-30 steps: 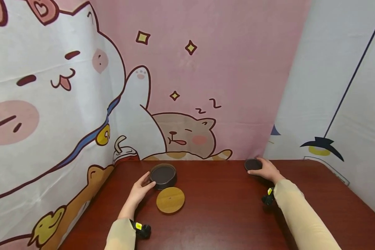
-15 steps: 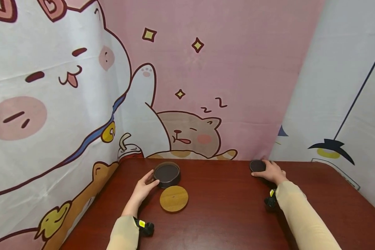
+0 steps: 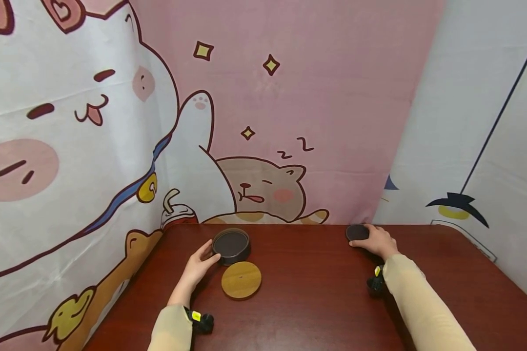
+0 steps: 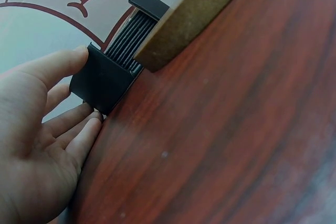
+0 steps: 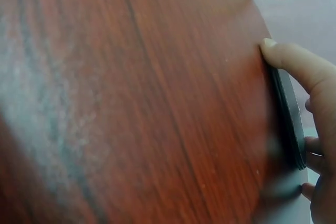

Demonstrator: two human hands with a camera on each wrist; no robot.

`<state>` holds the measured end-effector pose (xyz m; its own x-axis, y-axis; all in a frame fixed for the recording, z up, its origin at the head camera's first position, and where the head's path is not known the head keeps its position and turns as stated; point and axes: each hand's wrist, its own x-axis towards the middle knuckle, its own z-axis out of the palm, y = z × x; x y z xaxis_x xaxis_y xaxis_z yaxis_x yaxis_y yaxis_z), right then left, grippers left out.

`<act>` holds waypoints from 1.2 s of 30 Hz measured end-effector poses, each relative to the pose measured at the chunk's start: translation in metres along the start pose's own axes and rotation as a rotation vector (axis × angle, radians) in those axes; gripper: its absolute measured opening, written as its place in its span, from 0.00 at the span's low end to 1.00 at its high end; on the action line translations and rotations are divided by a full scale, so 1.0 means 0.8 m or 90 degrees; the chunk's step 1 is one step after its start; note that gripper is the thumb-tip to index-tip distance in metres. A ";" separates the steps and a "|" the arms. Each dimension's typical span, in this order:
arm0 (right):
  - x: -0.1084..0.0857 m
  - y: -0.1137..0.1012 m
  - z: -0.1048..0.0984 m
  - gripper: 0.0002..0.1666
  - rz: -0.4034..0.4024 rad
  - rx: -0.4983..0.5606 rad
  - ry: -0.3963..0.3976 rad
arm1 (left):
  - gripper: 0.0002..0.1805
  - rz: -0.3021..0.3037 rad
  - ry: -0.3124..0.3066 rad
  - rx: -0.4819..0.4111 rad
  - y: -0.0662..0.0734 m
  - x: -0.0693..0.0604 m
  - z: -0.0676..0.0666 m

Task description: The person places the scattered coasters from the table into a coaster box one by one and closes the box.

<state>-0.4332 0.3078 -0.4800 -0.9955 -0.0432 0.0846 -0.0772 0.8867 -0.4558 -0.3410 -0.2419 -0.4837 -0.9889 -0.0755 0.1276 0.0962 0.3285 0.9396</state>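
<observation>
At the back left of the table, my left hand (image 3: 197, 265) curls its thumb and fingers round the side of a black round coaster holder (image 3: 231, 246). Its side opening, in the left wrist view, shows a stack of thin black coasters (image 4: 132, 39). A round wooden disc (image 3: 241, 280) lies just in front of the holder. Far to the right, near the back edge, my right hand (image 3: 379, 242) grips a thin black round coaster (image 3: 357, 233) by its rim, flat on the table. The right wrist view shows that coaster (image 5: 287, 114) edge-on, thumb at one end, fingers at the other.
The dark red wooden table (image 3: 303, 302) spreads between and in front of the hands. Behind it hangs a pink and white cloth (image 3: 334, 97) with cartoon animals, reaching down to the back edge. Each wrist carries a small black camera.
The head view shifts slightly to one side and back. Both hands, the holder, the wooden disc and the coaster keep their places on the table.
</observation>
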 end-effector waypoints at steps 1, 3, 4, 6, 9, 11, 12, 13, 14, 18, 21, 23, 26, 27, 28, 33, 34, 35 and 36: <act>0.000 0.000 0.000 0.62 -0.001 0.003 -0.001 | 0.38 0.000 0.000 0.000 0.000 0.000 0.000; 0.000 0.000 -0.002 0.62 -0.006 0.013 -0.005 | 0.38 0.004 0.001 0.004 -0.001 0.000 0.001; 0.000 -0.001 -0.003 0.62 -0.013 0.017 -0.005 | 0.38 0.006 0.002 0.005 -0.001 0.000 0.001; 0.001 -0.003 -0.006 0.62 -0.034 0.025 -0.002 | 0.37 0.008 0.004 0.006 -0.002 0.001 0.001; 0.002 -0.009 -0.010 0.60 -0.075 0.035 0.012 | 0.37 0.010 0.002 0.007 -0.002 0.002 0.001; 0.003 -0.014 -0.014 0.59 -0.103 0.041 0.020 | 0.37 0.010 0.000 0.007 -0.002 0.001 0.000; 0.003 -0.017 -0.016 0.59 -0.113 0.043 0.023 | 0.37 0.009 0.000 0.007 -0.002 0.001 0.000; 0.002 -0.021 -0.019 0.58 -0.121 0.048 0.024 | 0.37 0.009 -0.001 0.007 -0.002 0.000 0.000; 0.002 -0.025 -0.022 0.58 -0.129 0.049 0.026 | 0.37 0.008 -0.001 0.005 -0.002 0.000 0.000; -0.001 -0.045 -0.034 0.56 -0.156 0.044 0.034 | 0.38 0.007 -0.004 0.005 0.000 -0.001 -0.001; -0.005 -0.061 -0.042 0.55 -0.172 0.035 0.040 | 0.38 0.006 -0.006 0.007 0.000 -0.001 -0.001; -0.006 -0.070 -0.046 0.54 -0.180 0.030 0.041 | 0.38 0.005 -0.007 0.009 0.000 -0.001 -0.001; -0.006 -0.083 -0.050 0.54 -0.188 0.026 0.041 | 0.39 0.002 -0.007 0.010 -0.003 0.000 -0.001; -0.006 -0.087 -0.050 0.54 -0.190 0.023 0.042 | 0.39 0.000 -0.006 0.008 -0.003 0.000 -0.001; -0.005 -0.091 -0.051 0.54 -0.193 0.020 0.044 | 0.39 -0.001 -0.006 0.006 -0.004 0.000 -0.001; -0.003 -0.107 -0.050 0.51 -0.208 0.023 0.044 | 0.39 -0.003 -0.013 0.008 -0.002 -0.001 -0.003; -0.003 -0.109 -0.049 0.51 -0.211 0.023 0.043 | 0.39 -0.002 -0.015 0.010 -0.002 -0.001 -0.003; -0.003 -0.112 -0.048 0.51 -0.213 0.025 0.041 | 0.39 0.000 -0.018 0.013 -0.001 -0.001 -0.003; -0.003 -0.114 -0.048 0.51 -0.214 0.026 0.041 | 0.39 0.001 -0.021 0.015 0.000 -0.001 -0.003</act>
<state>-0.4219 0.2447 -0.4045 -0.9085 -0.3000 0.2908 -0.4040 0.8083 -0.4282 -0.3403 -0.2442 -0.4833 -0.9919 -0.0443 0.1188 0.0959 0.3513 0.9313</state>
